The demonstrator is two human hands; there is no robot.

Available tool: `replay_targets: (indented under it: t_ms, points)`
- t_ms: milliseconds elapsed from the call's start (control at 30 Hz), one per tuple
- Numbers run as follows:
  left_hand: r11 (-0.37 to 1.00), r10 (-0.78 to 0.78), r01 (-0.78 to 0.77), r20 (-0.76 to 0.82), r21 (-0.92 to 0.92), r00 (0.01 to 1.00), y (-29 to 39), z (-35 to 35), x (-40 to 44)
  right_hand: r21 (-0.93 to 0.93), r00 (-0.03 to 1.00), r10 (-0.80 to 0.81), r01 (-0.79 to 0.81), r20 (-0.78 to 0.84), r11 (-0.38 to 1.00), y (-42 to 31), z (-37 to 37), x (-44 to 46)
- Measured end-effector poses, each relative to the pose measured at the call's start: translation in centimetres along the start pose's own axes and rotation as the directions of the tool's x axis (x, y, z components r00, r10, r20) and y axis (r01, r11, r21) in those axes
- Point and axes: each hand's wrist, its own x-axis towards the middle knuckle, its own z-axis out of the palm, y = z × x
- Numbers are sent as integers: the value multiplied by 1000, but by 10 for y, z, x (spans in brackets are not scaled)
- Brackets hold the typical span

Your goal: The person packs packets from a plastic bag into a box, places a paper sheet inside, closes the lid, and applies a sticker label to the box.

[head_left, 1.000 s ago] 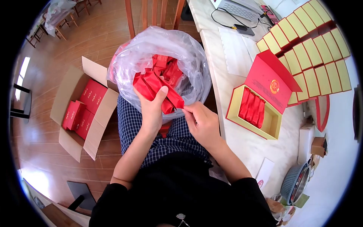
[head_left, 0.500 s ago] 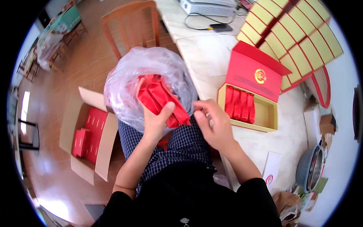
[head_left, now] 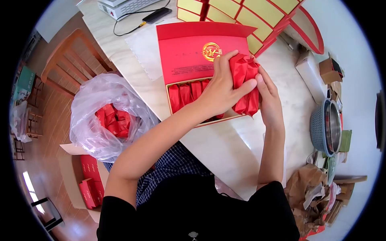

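Several shiny red packets are gripped side by side between my two hands, above the right part of an open gift box. My left hand is closed round their left side, its thumb across the front. On the other side, my right hand presses its fingers and thumb against them. A row of red packets stands in the left part of the box; my left hand and forearm hide some of the inside. The raised red lid bears a gold emblem.
A clear plastic bag of red packets lies at my left by a wooden chair. Below it is a cardboard carton. Stacked yellow-and-red boxes, a phone and a blue basket are on or around the table.
The red packets have moved from above the plastic bag to over the gift box, and my right hand now holds them too. My view has turned right.
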Motion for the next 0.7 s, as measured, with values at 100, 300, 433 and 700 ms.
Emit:
replay_targets:
  t_ms: [100, 300, 433, 700]
  points:
    - [893, 154, -107, -73, 438, 985, -26, 11, 11, 112, 997, 75, -72, -26, 991, 19, -10, 11]
    - [758, 46, -2, -51, 652, 998, -37, -2, -9, 20, 987, 155, -155, 32, 988, 52, -11, 22]
    - [743, 43, 9, -60, 670, 997, -38, -4, -11, -22, 980, 187, -186, 67, 982, 59, -16, 24]
    - [642, 36, 7, -39, 767, 999, -42, -5, -7, -383, 994, 109, -91, 25, 919, 48, -3, 21]
